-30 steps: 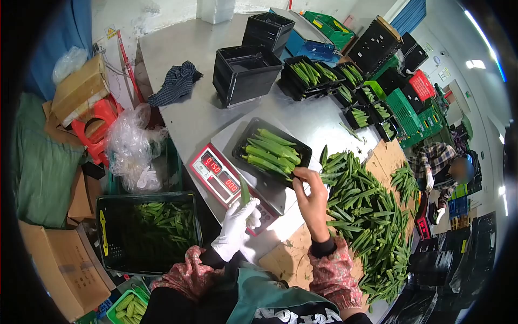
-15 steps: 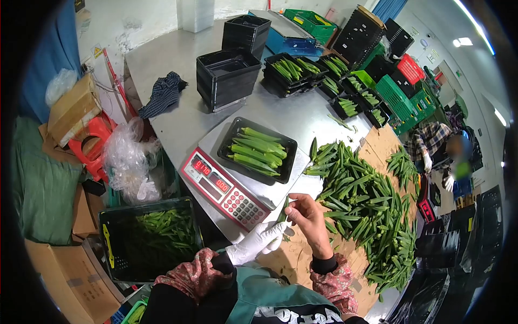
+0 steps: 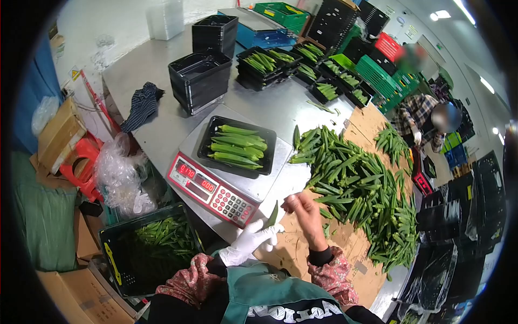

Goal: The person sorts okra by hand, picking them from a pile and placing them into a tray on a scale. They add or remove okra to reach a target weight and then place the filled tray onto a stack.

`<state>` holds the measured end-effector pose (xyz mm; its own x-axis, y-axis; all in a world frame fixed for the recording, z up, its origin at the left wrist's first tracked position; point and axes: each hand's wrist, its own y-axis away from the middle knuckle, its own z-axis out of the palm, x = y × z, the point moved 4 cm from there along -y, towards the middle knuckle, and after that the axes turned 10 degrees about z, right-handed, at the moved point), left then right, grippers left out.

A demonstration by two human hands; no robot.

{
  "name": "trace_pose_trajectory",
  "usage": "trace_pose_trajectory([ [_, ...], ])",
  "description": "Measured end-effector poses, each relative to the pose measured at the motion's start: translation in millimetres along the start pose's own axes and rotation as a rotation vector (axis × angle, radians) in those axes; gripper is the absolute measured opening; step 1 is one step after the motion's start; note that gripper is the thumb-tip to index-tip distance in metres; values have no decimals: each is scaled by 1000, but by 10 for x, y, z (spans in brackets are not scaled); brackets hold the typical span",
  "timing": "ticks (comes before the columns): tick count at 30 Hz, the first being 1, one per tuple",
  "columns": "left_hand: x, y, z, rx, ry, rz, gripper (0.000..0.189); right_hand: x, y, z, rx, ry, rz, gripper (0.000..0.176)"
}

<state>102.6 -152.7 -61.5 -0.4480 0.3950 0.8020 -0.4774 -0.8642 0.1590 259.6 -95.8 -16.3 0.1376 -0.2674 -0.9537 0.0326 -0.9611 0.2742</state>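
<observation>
Clamps okra pod (image 3: pixel 274 214) in left hand (image 3: pixel 248 241) fingers, cannot tell right hand (image 3: pixel 306 216) fingers' state; could drop it through loose pinch.

"What's your worktop (image 3: pixel 156 65) made of?"
"Smooth metal, softly shiny; matt brown cardboard (image 3: pixel 337 264) covers part of it."
"And the tray (image 3: pixel 271 141)?"
"Glossy black plastic. The bag (image 3: pixel 121 170) is clear, crinkled plastic, the rag (image 3: pixel 143 105) creased matt cloth, and my sleeve (image 3: pixel 186 278) gathered, floral-printed cloth."
</observation>
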Motion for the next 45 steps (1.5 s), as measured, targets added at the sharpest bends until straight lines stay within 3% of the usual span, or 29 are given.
trace_pose_trajectory([
  [2,58,4,-22,26,-26,17,25,272,-152,-434,364,251,-202,26],
  [3,10,-13,-68,32,-35,28,24,479,-207,-705,555,457,-131,22],
  [5,60,-17,-49,50,40,59,20,720,-122,-1048,766,816,-111,21],
  [8,26,-14,-55,52,72,62,17,1279,92,-1277,889,1039,-127,30],
  [9,9,-22,-52,52,45,50,18,1465,163,-1299,798,1080,10,35],
  [11,-23,-47,-25,54,-7,32,22,1582,346,-1231,817,1055,-140,37],
  [16,-53,-104,89,48,-32,-26,15,1545,456,-1337,835,990,15,22],
  [23,-46,-174,187,33,-133,-50,19,1075,13,-1450,802,1081,-351,25],
  [29,-21,-233,197,73,-99,-51,16,1021,-314,-1421,713,1409,-387,29],
  [30,-13,-238,199,79,-94,-51,16,1014,-339,-1407,725,1437,-409,24],
  [33,-43,-252,173,85,-84,-42,17,966,-400,-1451,669,1410,-377,22],
  [37,-77,-256,159,115,-121,-101,18,920,-528,-1539,606,1214,-432,38],
  [39,-161,-277,141,106,-78,-138,23,1014,-693,-1637,583,1292,-141,36],
  [42,-167,-271,162,78,-102,-151,22,1047,-779,-1625,665,1424,-280,32],
  [45,-227,-304,123,61,-80,-116,25,1051,-799,-1601,592,1499,-250,28],
])
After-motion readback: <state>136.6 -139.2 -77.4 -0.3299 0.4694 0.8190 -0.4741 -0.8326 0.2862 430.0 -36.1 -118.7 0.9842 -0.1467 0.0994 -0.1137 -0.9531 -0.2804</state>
